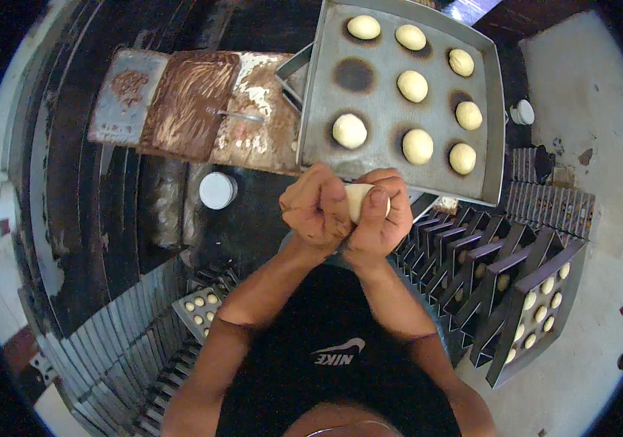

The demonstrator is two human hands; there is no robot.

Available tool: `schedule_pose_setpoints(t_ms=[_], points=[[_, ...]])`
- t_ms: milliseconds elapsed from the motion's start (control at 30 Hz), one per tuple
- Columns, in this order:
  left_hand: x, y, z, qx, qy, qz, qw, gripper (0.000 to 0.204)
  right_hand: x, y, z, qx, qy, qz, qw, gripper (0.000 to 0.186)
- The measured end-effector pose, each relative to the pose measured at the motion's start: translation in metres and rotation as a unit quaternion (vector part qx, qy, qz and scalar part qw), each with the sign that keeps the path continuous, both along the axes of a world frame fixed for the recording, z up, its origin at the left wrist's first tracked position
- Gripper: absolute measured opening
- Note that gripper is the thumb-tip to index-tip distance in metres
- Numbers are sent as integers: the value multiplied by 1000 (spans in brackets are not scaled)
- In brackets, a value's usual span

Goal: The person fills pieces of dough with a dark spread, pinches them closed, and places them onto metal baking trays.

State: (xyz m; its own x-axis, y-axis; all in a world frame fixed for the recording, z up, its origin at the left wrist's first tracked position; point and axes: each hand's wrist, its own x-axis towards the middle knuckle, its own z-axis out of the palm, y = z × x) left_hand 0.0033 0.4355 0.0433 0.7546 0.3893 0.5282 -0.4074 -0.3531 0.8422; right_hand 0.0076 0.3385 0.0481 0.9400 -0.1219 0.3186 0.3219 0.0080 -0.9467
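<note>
A pale ball of dough [358, 201] is squeezed between my two hands, in front of my chest at the near edge of a metal baking tray. My right hand [382, 217] wraps round it, the thumb lying across its surface. From the other side my left hand [316, 205], fingers curled into the palm, presses against the same ball; its grip is partly hidden. Just beyond, the square grey tray [380, 102] bears several round dough balls, such as one dough ball [350, 131] at its near left. Dark round scorch marks show on the tray's bottom.
Left of the tray lies a board smeared with brown [187, 105], with a thin metal tool [242, 116] on it. A white round tub [218, 190] stands below. Racks of trays flank me; one tray of dough balls [508, 364] juts out at right, a smaller tray [198, 313] at left.
</note>
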Motion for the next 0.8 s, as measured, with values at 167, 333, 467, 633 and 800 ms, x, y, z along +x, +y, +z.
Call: schedule_pose_setpoints(t_ms=[167,333,467,633,800], points=[[-58,35,7,-217,129,-155,955,28,-23,-3,43,332,441,145,821,59],[-125,89,-5,-189,278,-157,929,48,-69,40,45,-187,-93,211,955,21],[-133,128,-7,-200,258,-88,941,45,-60,88,-19,31,43,174,983,19],[-135,210,-59,-186,350,-37,917,46,13,178,-218,-291,78,175,937,45],[-128,310,-117,-258,344,18,903,56,121,286,-281,-510,-128,44,849,50]])
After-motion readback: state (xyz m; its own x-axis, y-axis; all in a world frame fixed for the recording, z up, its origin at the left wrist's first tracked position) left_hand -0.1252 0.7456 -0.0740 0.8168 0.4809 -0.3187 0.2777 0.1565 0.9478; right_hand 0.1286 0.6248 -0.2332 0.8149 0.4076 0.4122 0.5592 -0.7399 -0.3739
